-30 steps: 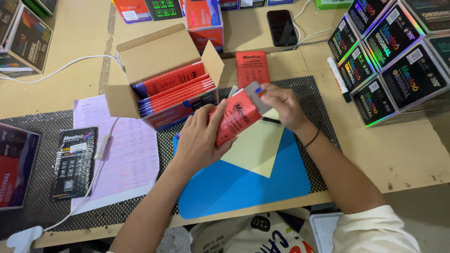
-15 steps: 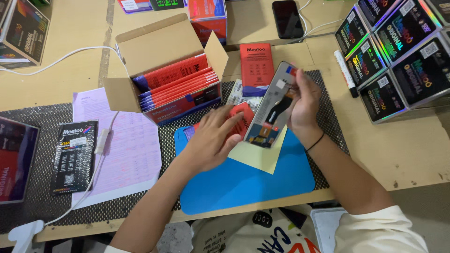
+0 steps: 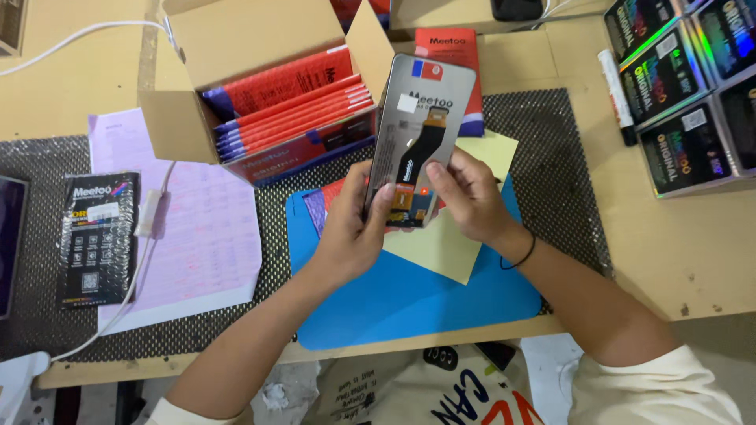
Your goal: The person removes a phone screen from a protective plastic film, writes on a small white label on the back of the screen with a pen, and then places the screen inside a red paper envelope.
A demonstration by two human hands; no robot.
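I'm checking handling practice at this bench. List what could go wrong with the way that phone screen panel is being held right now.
1. The screen panel is pinched only at its lower end by the left hand and right hand, above the blue mat; a slip could drop it.
2. Fingertips sit near the orange flex cable on the exposed back, which might be creased or smudged.
3. The open cardboard box stands close behind; tilting the panel could knock it.

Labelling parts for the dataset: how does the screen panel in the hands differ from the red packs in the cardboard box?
The screen panel is bare, grey, held up by both hands; the red packs are sleeved, red and blue, stacked in the cardboard box. The panel shows a flex cable; the packs show only covers. Both are flat and rectangular.
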